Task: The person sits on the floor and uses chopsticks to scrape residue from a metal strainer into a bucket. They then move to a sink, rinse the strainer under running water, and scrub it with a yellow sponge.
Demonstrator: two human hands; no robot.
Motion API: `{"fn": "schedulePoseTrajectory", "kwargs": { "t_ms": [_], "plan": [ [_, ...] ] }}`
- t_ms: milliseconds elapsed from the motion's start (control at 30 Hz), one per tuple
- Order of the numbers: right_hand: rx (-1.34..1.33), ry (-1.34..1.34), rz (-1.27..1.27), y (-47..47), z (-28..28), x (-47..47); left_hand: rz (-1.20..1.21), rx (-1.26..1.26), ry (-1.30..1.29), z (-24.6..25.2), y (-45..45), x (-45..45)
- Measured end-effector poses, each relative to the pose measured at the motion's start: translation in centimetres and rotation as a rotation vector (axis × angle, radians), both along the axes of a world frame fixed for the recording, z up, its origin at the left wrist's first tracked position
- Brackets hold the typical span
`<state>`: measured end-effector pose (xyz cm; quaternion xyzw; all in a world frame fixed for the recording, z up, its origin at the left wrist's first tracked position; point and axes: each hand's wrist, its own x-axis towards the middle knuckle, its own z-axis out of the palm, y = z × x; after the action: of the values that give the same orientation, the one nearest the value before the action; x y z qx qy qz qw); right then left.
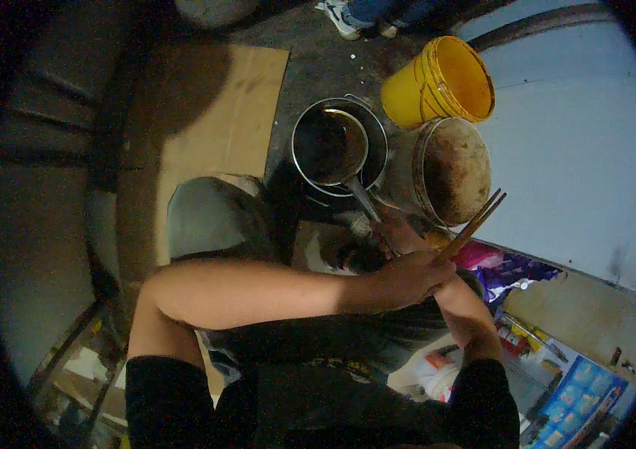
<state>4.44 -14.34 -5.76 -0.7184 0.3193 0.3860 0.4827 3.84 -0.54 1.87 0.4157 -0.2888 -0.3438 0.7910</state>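
My left arm reaches across my lap, and my left hand (427, 276) lies over my right wrist, shut on a pair of wooden chopsticks (472, 224) whose tips point up and right. Beyond it, my right hand (399, 231), in shadow, is shut on the metal handle (364, 199) of a round long-handled pan (356, 154). The pan sits inside or over the mouth of a wider metal pot (379, 126) on the floor. Its inside is dark with a bright glint near the rim; the contents cannot be told.
A stained whitish bucket (458, 168) and a yellow bucket (407, 92) lean open to the right of the pot. Flat cardboard (245, 106) lies to the left. A person's shoe (343, 19) shows at the top. A pale panel (564, 146) and colourful packages (519, 275) are at the right.
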Motion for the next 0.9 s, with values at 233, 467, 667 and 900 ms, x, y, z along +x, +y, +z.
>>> {"fn": "schedulePoseTrajectory", "kwargs": {
  "t_ms": [233, 467, 667, 900],
  "plan": [
    [0.109, -0.085, -0.157, 0.0, -0.9, -3.1, -0.324, 0.169, 0.408, 0.8, 1.5, 0.5],
    [0.352, -0.180, -0.478, -0.7, -1.8, -6.5, -0.117, 0.129, 0.169, -0.1, 0.9, 0.0],
    [0.360, -0.157, -0.432, -0.9, -0.6, -7.3, -0.359, 0.241, 0.337, 0.5, 1.9, 0.3],
    [0.423, -0.137, -0.636, 0.0, -1.4, -7.7, -0.159, 0.236, 0.064, 1.9, 2.4, 1.0]
  ]
}}
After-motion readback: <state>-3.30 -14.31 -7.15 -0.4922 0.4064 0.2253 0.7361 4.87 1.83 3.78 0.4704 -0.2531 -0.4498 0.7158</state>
